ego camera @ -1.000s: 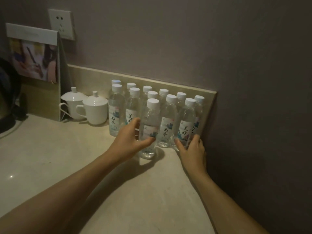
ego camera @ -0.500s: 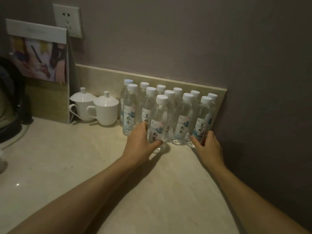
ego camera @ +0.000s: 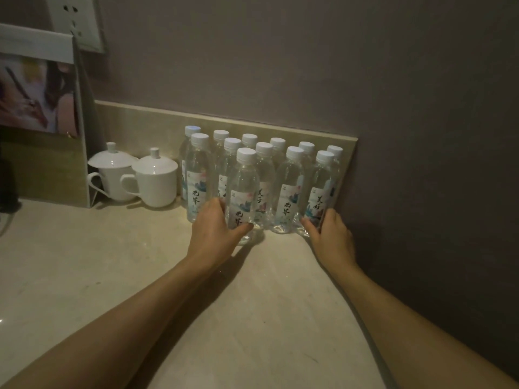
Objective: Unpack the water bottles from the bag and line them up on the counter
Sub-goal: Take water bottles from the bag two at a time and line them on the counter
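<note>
Several clear water bottles with white caps and painted labels stand in two rows against the backsplash on the beige counter (ego camera: 269, 304). One more bottle (ego camera: 243, 189) stands in front of the rows, and my left hand (ego camera: 214, 234) is wrapped around its lower part. My right hand (ego camera: 331, 234) presses against the base of the rightmost front bottle (ego camera: 320, 189), next to the side wall. No bag is in view.
Two white lidded cups (ego camera: 153, 178) stand left of the bottles. A standing card with a picture (ego camera: 39, 94) leans at the far left below a wall socket (ego camera: 75, 21). The dark wall (ego camera: 435, 164) closes off the right side.
My left hand has pushed the front bottle closer to the rows. My right hand has stayed at the rightmost bottle. The camera has moved nearer.
</note>
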The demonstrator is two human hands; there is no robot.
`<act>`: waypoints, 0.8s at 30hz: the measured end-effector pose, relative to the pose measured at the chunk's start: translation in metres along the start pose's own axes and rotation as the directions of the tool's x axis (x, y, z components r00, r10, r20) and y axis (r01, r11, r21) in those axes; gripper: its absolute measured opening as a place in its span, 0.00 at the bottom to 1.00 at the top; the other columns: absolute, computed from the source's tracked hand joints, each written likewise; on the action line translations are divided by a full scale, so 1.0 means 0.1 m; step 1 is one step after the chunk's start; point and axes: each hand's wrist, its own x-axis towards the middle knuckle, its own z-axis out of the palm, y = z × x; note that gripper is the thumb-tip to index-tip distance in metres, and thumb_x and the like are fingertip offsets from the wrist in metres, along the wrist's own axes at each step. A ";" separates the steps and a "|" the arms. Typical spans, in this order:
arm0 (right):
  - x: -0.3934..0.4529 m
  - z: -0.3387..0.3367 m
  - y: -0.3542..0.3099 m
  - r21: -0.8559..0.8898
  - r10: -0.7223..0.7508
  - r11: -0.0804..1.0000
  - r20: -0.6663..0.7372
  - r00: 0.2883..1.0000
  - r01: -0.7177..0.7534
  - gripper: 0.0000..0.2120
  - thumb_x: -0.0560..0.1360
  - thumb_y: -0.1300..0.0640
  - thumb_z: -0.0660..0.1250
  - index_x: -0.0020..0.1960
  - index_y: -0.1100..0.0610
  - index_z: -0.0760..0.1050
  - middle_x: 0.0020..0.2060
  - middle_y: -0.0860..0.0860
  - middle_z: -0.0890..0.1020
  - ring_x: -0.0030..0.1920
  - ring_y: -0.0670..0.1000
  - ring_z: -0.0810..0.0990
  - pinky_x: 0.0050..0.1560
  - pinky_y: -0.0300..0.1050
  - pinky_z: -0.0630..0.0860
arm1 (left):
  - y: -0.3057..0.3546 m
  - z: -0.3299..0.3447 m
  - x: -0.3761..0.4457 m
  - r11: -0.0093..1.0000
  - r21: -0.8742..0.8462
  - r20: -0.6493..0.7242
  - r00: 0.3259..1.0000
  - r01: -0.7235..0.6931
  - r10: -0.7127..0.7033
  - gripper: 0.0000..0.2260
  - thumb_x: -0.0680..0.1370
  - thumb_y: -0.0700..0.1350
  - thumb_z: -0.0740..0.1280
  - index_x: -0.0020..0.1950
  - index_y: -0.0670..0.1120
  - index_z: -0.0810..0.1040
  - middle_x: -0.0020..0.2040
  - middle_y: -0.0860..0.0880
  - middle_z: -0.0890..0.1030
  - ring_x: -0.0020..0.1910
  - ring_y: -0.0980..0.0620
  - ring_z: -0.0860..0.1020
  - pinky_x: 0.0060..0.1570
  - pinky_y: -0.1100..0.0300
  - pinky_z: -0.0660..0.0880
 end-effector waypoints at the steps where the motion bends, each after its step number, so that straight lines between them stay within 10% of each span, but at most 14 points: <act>1: 0.00 0.00 0.00 -0.001 -0.002 1.000 -0.001 1.000 0.002 0.23 0.77 0.41 0.63 0.56 0.62 0.70 0.55 0.60 0.77 0.52 0.62 0.78 0.44 0.50 0.73 | 0.01 0.00 0.00 1.000 -0.002 -0.002 1.000 0.001 -0.001 0.21 0.70 0.50 0.77 0.57 0.47 0.73 0.54 0.49 0.79 0.52 0.50 0.79 0.50 0.55 0.80; 8: 0.00 0.00 0.01 0.010 -0.007 1.000 0.005 1.000 0.007 0.23 0.77 0.41 0.62 0.57 0.61 0.70 0.55 0.59 0.77 0.52 0.61 0.78 0.46 0.51 0.74 | 0.04 -0.02 -0.02 1.000 -0.007 0.014 1.000 -0.005 0.005 0.20 0.70 0.50 0.77 0.56 0.46 0.73 0.53 0.50 0.78 0.49 0.53 0.78 0.40 0.70 0.70; 24: -0.03 -0.04 -0.05 -0.012 0.010 1.000 0.001 1.000 -0.010 0.22 0.77 0.40 0.63 0.54 0.61 0.70 0.52 0.58 0.79 0.49 0.60 0.79 0.43 0.50 0.74 | -0.03 0.00 0.02 0.999 0.022 0.007 1.000 -0.027 0.027 0.21 0.70 0.52 0.77 0.56 0.47 0.73 0.52 0.51 0.79 0.50 0.52 0.79 0.44 0.62 0.76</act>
